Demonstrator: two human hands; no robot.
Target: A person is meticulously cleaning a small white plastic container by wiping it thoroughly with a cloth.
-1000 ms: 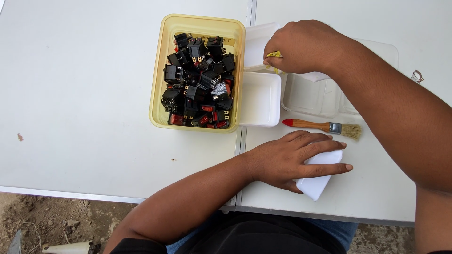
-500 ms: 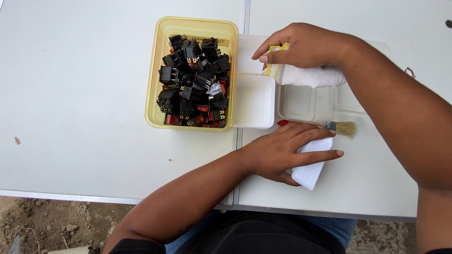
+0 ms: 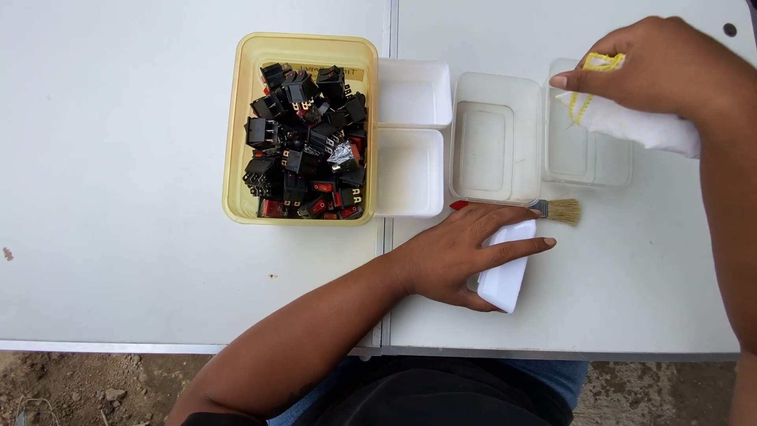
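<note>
My left hand [image 3: 465,256] lies flat on the table and grips a small white rectangular box [image 3: 506,272] near the front edge. My right hand [image 3: 662,71] is raised at the upper right, holding a white cloth [image 3: 639,126] with a yellow stitched edge over a clear plastic container [image 3: 587,154]. A second clear container [image 3: 497,142] sits just left of it. A small brush [image 3: 556,210] with a red handle lies behind my left hand, mostly hidden by it.
A yellow tub [image 3: 236,134] full of several black and red rocker switches [image 3: 303,142] stands left of centre. Two white trays [image 3: 414,95] [image 3: 408,173] sit beside it. The white table [image 3: 118,158] ends at the front, with dirt ground below.
My right hand has carried the white cloth to the right, from above the white trays to over the clear containers. My left hand stays on the white box.
</note>
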